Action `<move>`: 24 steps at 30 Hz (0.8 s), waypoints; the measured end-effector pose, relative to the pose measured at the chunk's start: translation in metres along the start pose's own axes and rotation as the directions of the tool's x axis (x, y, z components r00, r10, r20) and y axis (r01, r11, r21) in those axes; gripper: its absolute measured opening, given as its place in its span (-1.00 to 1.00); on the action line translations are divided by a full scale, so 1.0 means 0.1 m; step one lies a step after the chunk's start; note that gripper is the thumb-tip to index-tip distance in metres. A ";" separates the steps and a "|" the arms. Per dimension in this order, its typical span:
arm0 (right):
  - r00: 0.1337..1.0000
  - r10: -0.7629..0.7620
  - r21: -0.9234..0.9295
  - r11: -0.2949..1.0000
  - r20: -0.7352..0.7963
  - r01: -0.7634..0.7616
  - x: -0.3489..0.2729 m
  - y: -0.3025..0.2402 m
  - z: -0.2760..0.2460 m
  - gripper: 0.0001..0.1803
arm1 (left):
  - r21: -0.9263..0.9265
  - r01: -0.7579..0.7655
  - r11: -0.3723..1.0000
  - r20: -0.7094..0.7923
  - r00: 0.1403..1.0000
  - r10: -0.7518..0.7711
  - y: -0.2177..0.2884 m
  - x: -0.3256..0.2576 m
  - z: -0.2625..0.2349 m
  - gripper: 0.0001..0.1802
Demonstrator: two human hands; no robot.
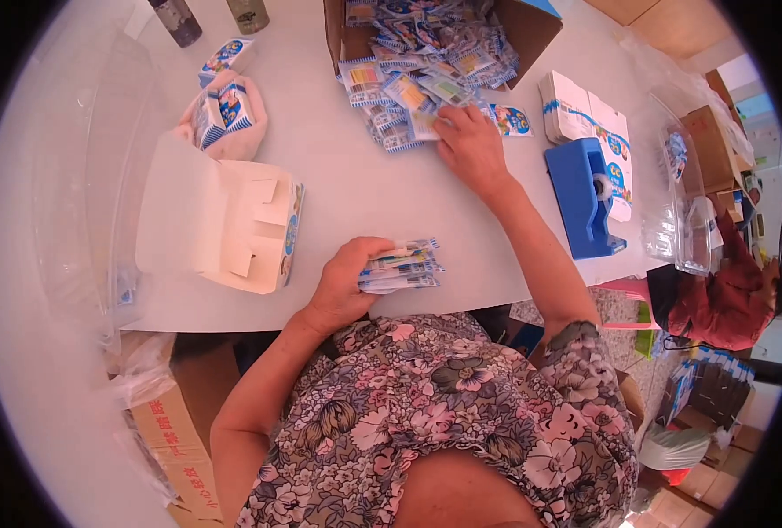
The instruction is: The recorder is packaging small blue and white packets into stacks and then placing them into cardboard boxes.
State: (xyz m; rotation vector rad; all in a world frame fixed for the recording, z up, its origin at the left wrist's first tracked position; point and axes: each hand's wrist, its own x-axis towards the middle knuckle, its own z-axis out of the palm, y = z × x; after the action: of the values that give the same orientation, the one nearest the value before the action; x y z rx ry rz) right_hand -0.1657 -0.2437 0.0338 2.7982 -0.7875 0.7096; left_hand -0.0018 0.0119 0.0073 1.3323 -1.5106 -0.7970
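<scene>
Open white box (219, 224) on L side of table, flaps up. My L hand (345, 280) at near ctr, forearm angled in from near L, fingers closed round stack of sm. packets (403, 267). My R hand (473, 148) reaches far, palm down, fingers partly curled over loose packets (400, 92) by carton (533, 42); can't tell if pinching any. Blue tape dispenser (576, 211) to R.

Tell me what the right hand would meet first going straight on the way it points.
The right hand points forward and left, so it would likely meet the loose packets in front of the cardboard box first; whether it already touches them is unclear.
</scene>
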 end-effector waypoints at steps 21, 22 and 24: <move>0.978 0.198 -0.128 0.970 -0.069 -0.206 -0.23 0.31 0.01 -0.91 | 0.034 -0.146 0.989 0.050 0.988 0.145 -0.05 0.13 0.18 -0.37; 0.977 0.175 -0.054 0.982 -0.121 -0.183 -0.23 0.20 -0.14 -0.90 | 0.033 -0.138 0.990 0.039 0.990 0.137 -0.02 0.13 0.17 -0.37; 0.991 0.093 0.113 0.990 -0.093 -0.083 -0.37 -0.05 -0.35 -0.89 | 0.181 -0.191 0.965 -0.096 0.973 0.210 0.05 0.13 0.18 -0.40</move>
State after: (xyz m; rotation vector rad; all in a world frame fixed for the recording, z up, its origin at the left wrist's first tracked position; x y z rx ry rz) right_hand -0.2047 -0.2134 0.0470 2.8127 -0.8843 0.9245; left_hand -0.0199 -0.0020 0.0083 1.2995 -1.6195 -0.4630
